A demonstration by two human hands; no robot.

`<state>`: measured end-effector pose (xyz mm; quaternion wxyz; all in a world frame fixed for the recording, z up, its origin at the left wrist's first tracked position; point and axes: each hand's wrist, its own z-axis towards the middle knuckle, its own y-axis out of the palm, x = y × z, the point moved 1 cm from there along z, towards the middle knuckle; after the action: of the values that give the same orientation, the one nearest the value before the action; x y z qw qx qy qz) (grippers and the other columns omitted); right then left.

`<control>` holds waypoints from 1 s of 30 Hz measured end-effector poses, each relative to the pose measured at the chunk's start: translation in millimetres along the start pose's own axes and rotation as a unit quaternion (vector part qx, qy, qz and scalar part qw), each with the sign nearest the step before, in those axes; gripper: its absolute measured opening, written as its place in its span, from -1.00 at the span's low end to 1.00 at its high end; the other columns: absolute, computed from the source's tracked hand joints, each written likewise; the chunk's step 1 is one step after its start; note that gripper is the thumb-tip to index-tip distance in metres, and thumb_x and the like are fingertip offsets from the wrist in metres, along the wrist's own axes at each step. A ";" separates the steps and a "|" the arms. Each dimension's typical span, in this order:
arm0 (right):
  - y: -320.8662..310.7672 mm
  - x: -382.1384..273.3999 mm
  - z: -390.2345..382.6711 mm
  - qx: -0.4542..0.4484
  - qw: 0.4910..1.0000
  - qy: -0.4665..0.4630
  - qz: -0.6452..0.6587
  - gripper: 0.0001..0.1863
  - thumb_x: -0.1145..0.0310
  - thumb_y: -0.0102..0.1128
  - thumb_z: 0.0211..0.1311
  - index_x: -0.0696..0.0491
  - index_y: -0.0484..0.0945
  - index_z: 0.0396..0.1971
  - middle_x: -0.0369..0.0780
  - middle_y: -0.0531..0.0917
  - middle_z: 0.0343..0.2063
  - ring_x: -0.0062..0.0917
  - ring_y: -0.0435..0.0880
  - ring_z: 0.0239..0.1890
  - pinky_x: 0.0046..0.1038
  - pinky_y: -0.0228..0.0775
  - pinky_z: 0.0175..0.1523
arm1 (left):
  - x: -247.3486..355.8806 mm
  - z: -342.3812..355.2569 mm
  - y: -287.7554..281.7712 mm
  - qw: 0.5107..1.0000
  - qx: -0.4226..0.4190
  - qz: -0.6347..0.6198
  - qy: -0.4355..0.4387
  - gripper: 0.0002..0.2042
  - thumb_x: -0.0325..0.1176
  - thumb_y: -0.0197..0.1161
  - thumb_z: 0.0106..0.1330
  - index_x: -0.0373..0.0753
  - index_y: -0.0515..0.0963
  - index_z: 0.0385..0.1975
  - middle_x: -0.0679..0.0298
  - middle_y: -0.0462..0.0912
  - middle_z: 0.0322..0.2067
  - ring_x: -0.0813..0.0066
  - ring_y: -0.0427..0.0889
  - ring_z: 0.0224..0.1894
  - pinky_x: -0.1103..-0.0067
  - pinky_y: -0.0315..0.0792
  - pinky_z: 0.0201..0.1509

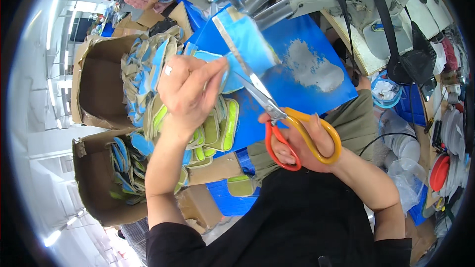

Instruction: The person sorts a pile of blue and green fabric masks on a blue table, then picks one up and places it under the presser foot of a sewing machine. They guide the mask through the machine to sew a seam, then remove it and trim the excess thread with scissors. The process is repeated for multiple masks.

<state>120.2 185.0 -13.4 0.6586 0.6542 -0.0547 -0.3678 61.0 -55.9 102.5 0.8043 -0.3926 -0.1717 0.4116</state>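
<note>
At centre frame, the left hand (187, 91) pinched a blue fabric piece (247, 37); the right hand (319, 137) gripped scissors (278, 113), blades parted, above the blue counter (304, 32).

Metal scissors (278, 112), red and yellow-orange loop handles: blades parted, tips toward upper left. Flat blue fabric piece (250, 34), pale-edged: aslant, at the blades.

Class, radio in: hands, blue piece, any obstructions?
Right hand gripping scissors, blades near blue piece. Left hand beside it, grip unclear. Green-edged pile nearby, not visibly blocking.
</note>
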 end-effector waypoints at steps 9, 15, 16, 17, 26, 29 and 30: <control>9.1 -2.0 36.1 -0.008 0.996 0.002 0.086 -0.20 -0.36 -0.17 0.57 0.05 0.34 0.41 -0.37 0.40 -0.50 -0.72 0.35 -0.52 -0.63 0.18 -0.37 | 2.6 -2.7 8.4 0.997 0.061 -0.030 0.027 -0.65 -0.64 0.60 -0.07 -0.17 0.79 -0.24 0.33 0.54 -0.46 0.37 0.59 -0.41 0.46 0.42 -0.38; 2.5 -9.7 19.7 0.066 0.994 0.024 -0.089 -0.42 -0.03 0.20 0.55 0.04 0.40 0.34 -0.43 0.36 -0.60 -0.76 0.28 -0.62 -0.67 0.14 -0.48 | 2.6 -13.3 12.9 0.984 0.095 -0.140 -0.061 -0.68 -0.68 0.56 -0.04 -0.22 0.78 -0.25 0.32 0.57 -0.45 0.36 0.59 -0.39 0.49 0.43 -0.34; -4.2 -14.6 10.3 0.096 0.980 0.041 -0.170 -0.40 0.01 0.29 0.50 0.04 0.40 0.33 -0.43 0.37 -0.60 -0.76 0.30 -0.63 -0.66 0.16 -0.47 | 6.8 -11.2 9.7 0.975 0.102 -0.178 -0.089 -0.68 -0.68 0.56 -0.03 -0.23 0.78 -0.25 0.32 0.58 -0.45 0.36 0.59 -0.39 0.49 0.42 -0.34; -9.6 -17.6 1.9 0.123 0.959 0.056 -0.250 -0.38 0.05 0.38 0.45 0.05 0.40 0.32 -0.42 0.39 -0.61 -0.75 0.32 -0.63 -0.65 0.19 -0.46 | 10.2 -9.8 3.4 0.963 0.109 -0.215 -0.117 -0.69 -0.68 0.56 -0.02 -0.24 0.78 -0.24 0.32 0.58 -0.45 0.37 0.59 -0.39 0.50 0.42 -0.34; -94.2 -40.2 -16.6 0.228 0.513 0.062 -0.825 -0.39 0.32 0.55 0.16 0.07 0.52 0.21 0.02 0.67 -0.06 -0.04 0.71 -0.03 -0.14 0.58 0.06 | 9.6 27.8 2.3 0.754 0.102 -0.647 -0.058 -0.90 -0.42 0.63 0.10 -0.13 0.85 -0.39 0.47 0.60 -0.44 0.45 0.55 -0.32 0.54 0.37 -0.24; -72.4 -61.5 3.8 0.166 0.477 -0.012 -0.863 -0.46 0.43 0.58 0.09 0.07 0.62 0.12 -0.05 0.64 0.07 -0.06 0.69 0.03 -0.20 0.58 0.11 | 4.5 22.9 14.2 0.693 0.154 -0.704 -0.018 -0.92 -0.40 0.60 0.09 -0.12 0.86 -0.41 0.50 0.61 -0.46 0.47 0.55 -0.35 0.53 0.36 -0.26; -61.2 -70.8 10.5 0.164 0.475 -0.052 -0.863 -0.48 0.45 0.59 0.07 0.09 0.63 0.08 -0.05 0.65 0.04 -0.08 0.70 0.03 -0.21 0.58 0.12 | 3.6 21.9 17.2 0.675 0.173 -0.717 -0.008 -0.91 -0.39 0.60 0.07 -0.12 0.87 -0.41 0.50 0.60 -0.47 0.47 0.55 -0.36 0.53 0.36 -0.27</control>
<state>37.9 223.5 -38.1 -0.1146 0.4468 0.4439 -0.7683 41.0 -36.2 102.9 0.9047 0.0001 -0.3329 -0.2658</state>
